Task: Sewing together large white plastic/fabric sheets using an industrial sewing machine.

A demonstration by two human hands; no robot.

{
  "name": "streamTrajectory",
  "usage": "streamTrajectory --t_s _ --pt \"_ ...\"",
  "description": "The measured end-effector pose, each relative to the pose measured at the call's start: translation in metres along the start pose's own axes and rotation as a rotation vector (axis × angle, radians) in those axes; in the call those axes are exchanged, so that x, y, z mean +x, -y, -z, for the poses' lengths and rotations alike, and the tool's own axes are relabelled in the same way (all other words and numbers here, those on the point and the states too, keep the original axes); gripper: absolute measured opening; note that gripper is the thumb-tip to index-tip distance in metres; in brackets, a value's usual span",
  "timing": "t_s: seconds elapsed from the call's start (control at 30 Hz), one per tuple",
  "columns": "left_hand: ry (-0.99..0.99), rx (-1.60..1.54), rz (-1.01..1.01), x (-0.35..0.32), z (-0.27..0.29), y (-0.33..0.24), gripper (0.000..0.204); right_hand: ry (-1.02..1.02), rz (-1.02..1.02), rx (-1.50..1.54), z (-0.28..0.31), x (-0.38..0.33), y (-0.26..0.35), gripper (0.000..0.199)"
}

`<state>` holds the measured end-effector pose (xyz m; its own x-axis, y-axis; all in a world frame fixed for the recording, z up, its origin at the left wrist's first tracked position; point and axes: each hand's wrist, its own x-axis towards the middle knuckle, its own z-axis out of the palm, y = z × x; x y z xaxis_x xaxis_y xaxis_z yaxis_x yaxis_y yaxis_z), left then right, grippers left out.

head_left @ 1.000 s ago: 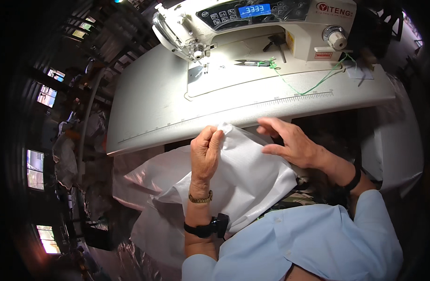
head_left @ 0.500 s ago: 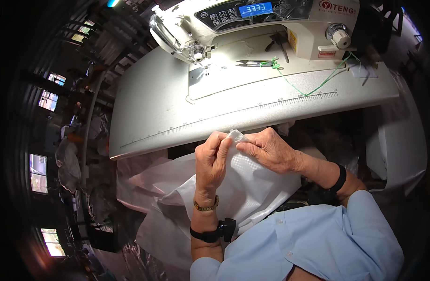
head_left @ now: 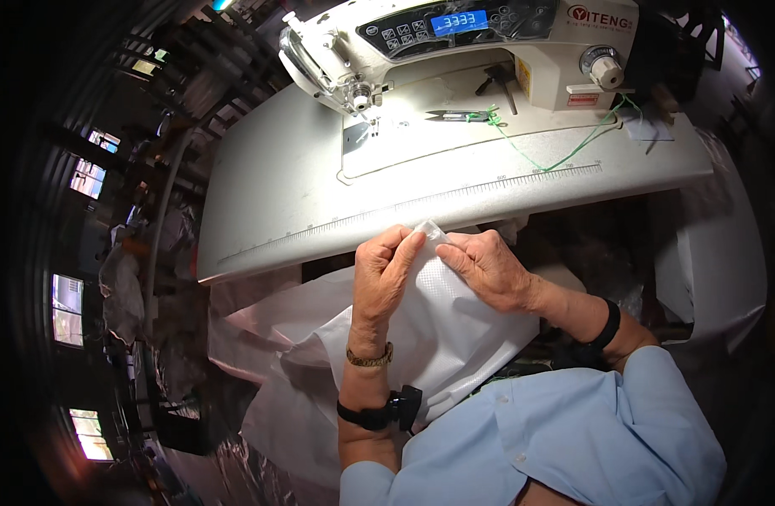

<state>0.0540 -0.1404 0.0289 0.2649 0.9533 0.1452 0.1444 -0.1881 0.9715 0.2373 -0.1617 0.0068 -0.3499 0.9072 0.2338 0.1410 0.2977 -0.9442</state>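
Both hands, left (head_left: 386,278) and right (head_left: 488,270), have been drawn together; fingers pinch the fabric (head_left: 442,329) corner below the table (head_left: 278,194); slack could let it slip.

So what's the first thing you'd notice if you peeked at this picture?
Two bare hands meet in the middle: the left hand and the right hand pinch the top corner of a white woven bag that lies over the person's lap. Behind them, at the top, a big white sewing machine sits on a long pale table, with its blue screen lit.
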Motion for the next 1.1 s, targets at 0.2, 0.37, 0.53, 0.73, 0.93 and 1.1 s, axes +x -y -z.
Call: streamTrajectory --t_s 0.2,0.37,0.53,0.73,0.93,1.1 --pt "-0.004 0.074 -0.036 0.003 0.003 -0.002 0.032 -0.106 0.159 -0.425 -0.008 -0.002 -0.003 0.029" --pt "0.013 -0.061 0.057 0.014 0.001 0.006 0.032 -0.170 0.359 -0.667 -0.011 -0.007 -0.007 0.064" --pt "0.016 -0.088 0.112 0.016 0.003 0.006 0.032 -0.087 0.325 -0.793 -0.011 -0.010 -0.005 0.074" --pt "0.006 -0.049 -0.046 0.014 -0.002 -0.003 0.033 -0.024 0.315 -0.907 -0.014 -0.008 0.004 0.072" --pt "-0.027 0.145 -0.126 0.012 0.007 -0.024 0.025 -0.209 0.395 -0.786 -0.016 -0.016 -0.014 0.063" --pt "-0.273 0.624 -0.401 0.024 0.022 -0.039 0.023 -0.106 0.390 -0.776 -0.004 -0.050 -0.033 0.050"
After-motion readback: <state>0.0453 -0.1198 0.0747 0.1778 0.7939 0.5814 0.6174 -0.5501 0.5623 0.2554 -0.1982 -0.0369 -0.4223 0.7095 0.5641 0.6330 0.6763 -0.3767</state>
